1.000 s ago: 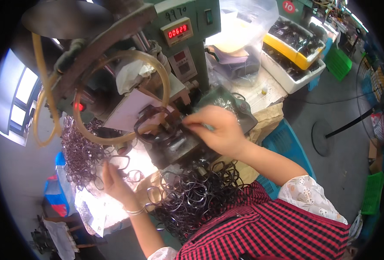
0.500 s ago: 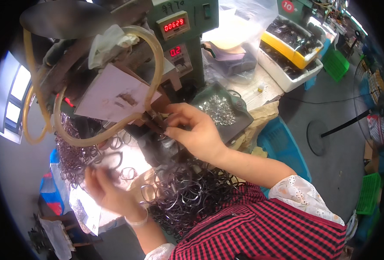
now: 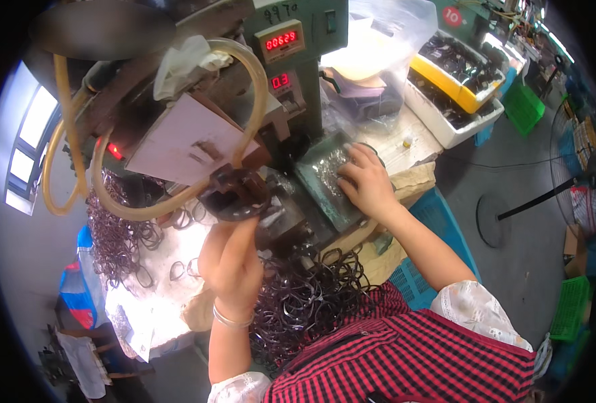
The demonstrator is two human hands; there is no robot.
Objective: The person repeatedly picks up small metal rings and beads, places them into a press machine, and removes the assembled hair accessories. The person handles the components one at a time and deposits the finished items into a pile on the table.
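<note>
Beneath the green press (image 3: pixel 298 74), the left hand (image 3: pixel 234 262) points away from the body, fingertips at a dark rounded piece (image 3: pixel 234 195), roughly longer side-to-side. Well apart, the right hand (image 3: pixel 368 183) bends over silvery bits (image 3: pixel 328 166) in a tray (image 3: pixel 330 207). Whether these hands grip anything, I can't tell. Loops (image 3: pixel 120 235) heap on the pale counter (image 3: pixel 167 295).

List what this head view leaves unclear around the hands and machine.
Head view:
Left hand: blurred; contact with the dark rounded fixture is unclear.
Small shiny silvery pieces: too small to tell their shapes; the curled right hand hides whether it grips any.
Green metal machine: top cut off by the upper edge; the pale flat card hides part.
</note>
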